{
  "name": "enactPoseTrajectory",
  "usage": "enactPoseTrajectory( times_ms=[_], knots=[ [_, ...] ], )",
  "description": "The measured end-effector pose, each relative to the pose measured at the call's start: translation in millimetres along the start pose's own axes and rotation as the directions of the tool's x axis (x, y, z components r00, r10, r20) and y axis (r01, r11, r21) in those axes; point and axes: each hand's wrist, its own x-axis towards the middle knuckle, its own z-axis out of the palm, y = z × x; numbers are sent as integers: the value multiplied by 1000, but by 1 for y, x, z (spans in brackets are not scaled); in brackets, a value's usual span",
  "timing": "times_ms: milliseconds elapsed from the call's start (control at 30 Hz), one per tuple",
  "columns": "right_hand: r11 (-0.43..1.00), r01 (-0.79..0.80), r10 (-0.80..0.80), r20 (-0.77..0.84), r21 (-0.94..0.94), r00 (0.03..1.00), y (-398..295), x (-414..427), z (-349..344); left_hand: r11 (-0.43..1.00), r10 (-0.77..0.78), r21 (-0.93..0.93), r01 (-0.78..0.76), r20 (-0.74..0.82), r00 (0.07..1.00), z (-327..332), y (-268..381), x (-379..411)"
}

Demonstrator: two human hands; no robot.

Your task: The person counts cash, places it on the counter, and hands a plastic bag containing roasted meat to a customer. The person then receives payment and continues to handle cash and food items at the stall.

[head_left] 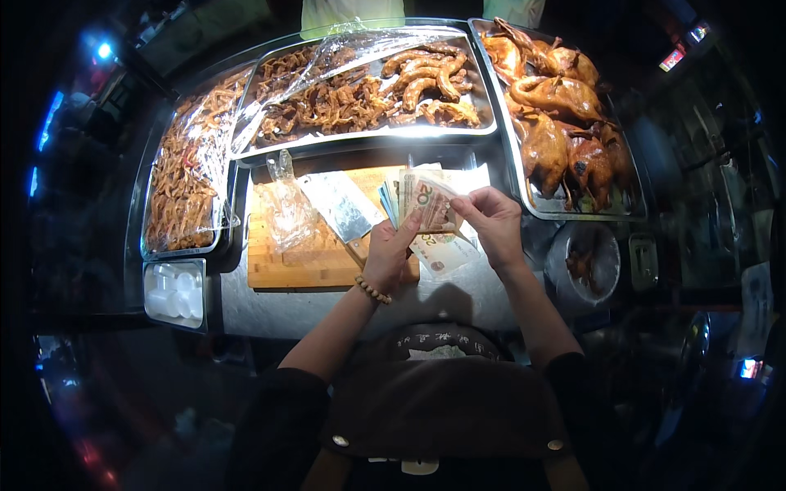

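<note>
A fanned stack of banknotes is gripped in my left hand, which wears a beaded bracelet. The thumb lies across the front of the notes. My right hand pinches the right edge of the same notes between thumb and fingers. One lower banknote hangs out below the fan. Beneath my left hand, a cleaver lies on a wooden cutting board, its handle partly hidden by that hand. Left of the blade rests a crumpled clear plastic glove or bag.
Beyond the board, a metal tray holds cooked meat pieces partly under plastic film. A film-covered tray is at left, with small white containers nearer. At right stand a tray of roasted poultry and a lined round bin.
</note>
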Motion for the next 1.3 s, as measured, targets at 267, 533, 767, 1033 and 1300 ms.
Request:
enactPoseTrajectory(
  times_ms=[267,533,767,1033,1300],
  knots=[
    [897,361,-345,105,-256,933,-19,-13,6,990,-23,-140,18,-32,999,-6,3,3],
    [989,118,-110,93,-86,990,-2,-16,-2,988,-64,-141,57,-46,997,-5,4,5],
    [978,-154,162,-46,139,986,-14,3,4,981,54,180,-66,73,996,-10,-5,-1],
    [999,45,-45,-12,9,999,-14,-4,9,1000,2,9,-2,53,999,-7,-2,-1],
    [959,223,-171,272,-173,947,-16,-19,-2,989,-12,-149,8,-23,1000,-3,9,0]
  ],
)
